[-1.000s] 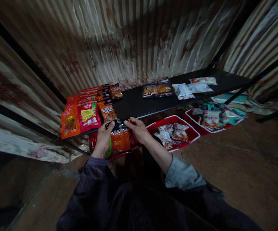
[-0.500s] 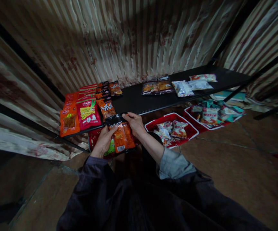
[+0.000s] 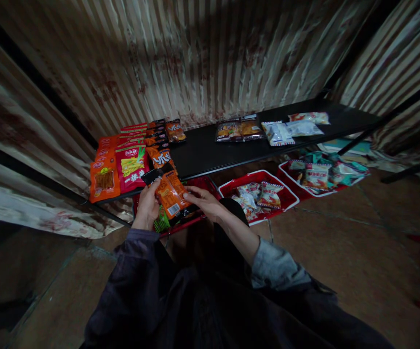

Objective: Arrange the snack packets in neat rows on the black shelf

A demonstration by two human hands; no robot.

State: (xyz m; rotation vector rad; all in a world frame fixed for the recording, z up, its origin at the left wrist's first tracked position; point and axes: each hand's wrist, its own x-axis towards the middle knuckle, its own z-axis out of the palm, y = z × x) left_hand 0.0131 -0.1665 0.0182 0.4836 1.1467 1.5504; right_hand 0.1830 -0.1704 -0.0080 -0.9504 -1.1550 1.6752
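Note:
An orange-and-black snack packet (image 3: 171, 194) is held between my two hands in front of the shelf edge, its barcode side up. My left hand (image 3: 147, 206) is closed on its left side, thumb on top. At its right edge, my right hand (image 3: 204, 201) grips it with thumb and fingers. Just behind it on the shelf lies a row of similar orange-and-black packets (image 3: 161, 156). Left of that row are red packets (image 3: 133, 165) and orange packets (image 3: 104, 179). Below my hands, a green packet (image 3: 162, 221) shows in a red basket (image 3: 188, 224), partly hidden.
The black shelf (image 3: 204, 152) also bears brown packets (image 3: 239, 130) and white packets (image 3: 279, 133). Under its front edge stand a red basket with a white rim (image 3: 286, 206) and another red basket (image 3: 317, 194), both holding snack packets. Black metal posts (image 3: 35, 70) and a curtain (image 3: 195, 63) surround it.
The packet has tilted and shifted slightly left. My right hand has moved from its top edge down to its right side.

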